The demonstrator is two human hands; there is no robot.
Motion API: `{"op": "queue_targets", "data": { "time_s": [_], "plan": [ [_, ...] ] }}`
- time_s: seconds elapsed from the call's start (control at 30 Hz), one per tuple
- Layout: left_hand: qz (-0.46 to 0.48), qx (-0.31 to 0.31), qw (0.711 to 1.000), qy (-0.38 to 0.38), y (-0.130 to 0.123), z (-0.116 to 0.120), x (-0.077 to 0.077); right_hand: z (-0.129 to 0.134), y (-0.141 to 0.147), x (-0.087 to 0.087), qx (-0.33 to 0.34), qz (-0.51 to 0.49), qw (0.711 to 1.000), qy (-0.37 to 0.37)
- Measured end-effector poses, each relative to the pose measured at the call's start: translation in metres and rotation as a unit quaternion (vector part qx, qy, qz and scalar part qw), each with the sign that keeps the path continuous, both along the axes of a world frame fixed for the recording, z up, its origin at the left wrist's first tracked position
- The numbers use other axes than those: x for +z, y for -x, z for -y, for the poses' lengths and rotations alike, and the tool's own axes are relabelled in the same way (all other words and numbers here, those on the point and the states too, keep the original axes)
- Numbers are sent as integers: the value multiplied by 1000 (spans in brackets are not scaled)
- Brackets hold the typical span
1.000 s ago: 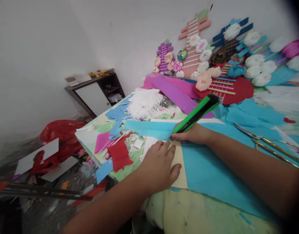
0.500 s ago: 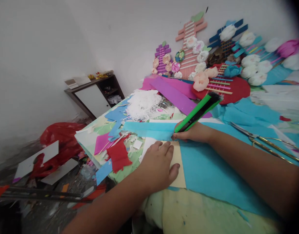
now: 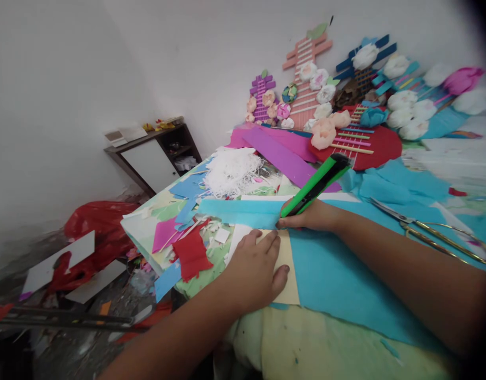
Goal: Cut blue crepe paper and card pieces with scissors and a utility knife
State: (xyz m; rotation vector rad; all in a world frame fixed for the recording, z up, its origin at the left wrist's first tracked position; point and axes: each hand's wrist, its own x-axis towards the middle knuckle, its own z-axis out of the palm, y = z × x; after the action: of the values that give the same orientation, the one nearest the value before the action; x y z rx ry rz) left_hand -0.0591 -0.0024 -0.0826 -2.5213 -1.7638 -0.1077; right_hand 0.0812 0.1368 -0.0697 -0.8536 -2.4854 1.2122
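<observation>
My right hand [image 3: 306, 214] is wrapped round a green and black utility knife [image 3: 316, 184], its lower end down at the edge of a blue crepe paper sheet [image 3: 345, 269]. The blade itself is hidden by my fingers. A folded strip of lighter blue paper [image 3: 238, 211] stretches left from the knife. My left hand [image 3: 256, 266] lies flat with fingers out, pressing on a cream card [image 3: 288, 264] that overlaps the blue sheet. White paper [image 3: 234, 237] shows beneath the strip, left of my fingers.
Gold-handled scissors [image 3: 428, 227] lie at the right. White shredded string [image 3: 230, 171], a red scrap [image 3: 192, 253] and purple strips [image 3: 282, 155] cover the table's far left part. Flower-decorated guitar shapes [image 3: 306, 79] lean on the wall. A cabinet [image 3: 148, 158] stands behind.
The knife and my right hand have shifted very slightly left in the view, together with most of the scene. My left hand stays flat on the card.
</observation>
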Motion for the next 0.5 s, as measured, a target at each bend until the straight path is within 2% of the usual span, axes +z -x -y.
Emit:
{"op": "queue_targets", "data": {
  "time_s": [0.17,0.33,0.5],
  "plan": [
    [2,-1,1000,9,2,0,-2,-7,-5,-1,-2,14,1000,0],
    [6,-7,1000,6,1,0,-1,-2,0,1,15,28,999,-11],
    [1,-4,1000,18,0,0,3,1,0,2,-12,17,1000,-10]
  ]
}}
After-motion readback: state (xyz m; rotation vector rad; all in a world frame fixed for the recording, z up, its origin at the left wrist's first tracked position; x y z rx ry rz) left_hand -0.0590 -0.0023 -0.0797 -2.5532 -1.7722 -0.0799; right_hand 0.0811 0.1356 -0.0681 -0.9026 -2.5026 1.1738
